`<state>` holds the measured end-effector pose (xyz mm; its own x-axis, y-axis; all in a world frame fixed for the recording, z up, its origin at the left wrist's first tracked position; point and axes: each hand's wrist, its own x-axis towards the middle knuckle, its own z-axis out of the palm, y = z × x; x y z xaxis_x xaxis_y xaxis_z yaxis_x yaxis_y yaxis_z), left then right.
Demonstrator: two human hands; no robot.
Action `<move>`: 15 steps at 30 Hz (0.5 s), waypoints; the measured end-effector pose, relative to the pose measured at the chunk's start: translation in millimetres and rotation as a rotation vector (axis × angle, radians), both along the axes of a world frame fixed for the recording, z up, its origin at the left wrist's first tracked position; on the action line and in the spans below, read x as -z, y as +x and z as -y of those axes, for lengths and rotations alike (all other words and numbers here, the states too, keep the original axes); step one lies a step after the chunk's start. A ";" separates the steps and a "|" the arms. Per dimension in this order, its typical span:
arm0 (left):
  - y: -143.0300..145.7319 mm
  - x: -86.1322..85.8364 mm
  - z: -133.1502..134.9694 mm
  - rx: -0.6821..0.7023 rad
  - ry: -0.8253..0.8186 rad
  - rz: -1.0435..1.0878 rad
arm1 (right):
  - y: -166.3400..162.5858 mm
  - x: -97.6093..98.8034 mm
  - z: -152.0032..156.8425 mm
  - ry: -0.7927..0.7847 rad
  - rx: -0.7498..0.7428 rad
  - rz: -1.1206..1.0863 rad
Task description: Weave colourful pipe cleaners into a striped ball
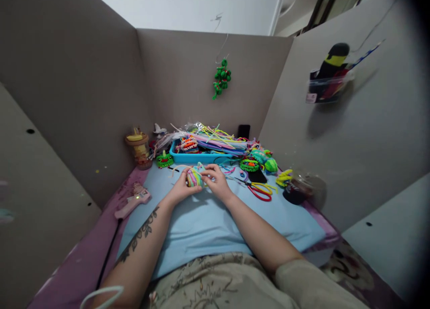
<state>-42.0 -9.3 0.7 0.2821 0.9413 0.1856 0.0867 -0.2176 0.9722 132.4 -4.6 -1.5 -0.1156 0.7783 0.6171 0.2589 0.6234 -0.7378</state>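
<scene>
So, both hands are just on the near side of the blue tray (pixel 201 158). Left hand (pixel 182 188) is wrapped around a striped fuzzy piece (pixel 194 178), right hand (pixel 217 182) is pinching that piece's right edge. There's a pink glue gun (pixel 133 202) to the near left of the tray, and a red-and-yellow-handled tool (pixel 256 184) to its near right.

Left forearm (pixel 159 228), bearing a dark leaf tattoo (pixel 146 229), and right forearm (pixel 258 228) reach forward, converging. Left hand (pixel 182 189) is cupped, thumb extended inward. Right hand (pixel 217 182) sits close beside it, fingers bent leftward.
</scene>
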 end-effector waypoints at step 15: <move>-2.9 3.9 -7.7 -0.104 -0.096 0.195 | -13.4 7.0 -1.3 -0.253 -0.192 -0.307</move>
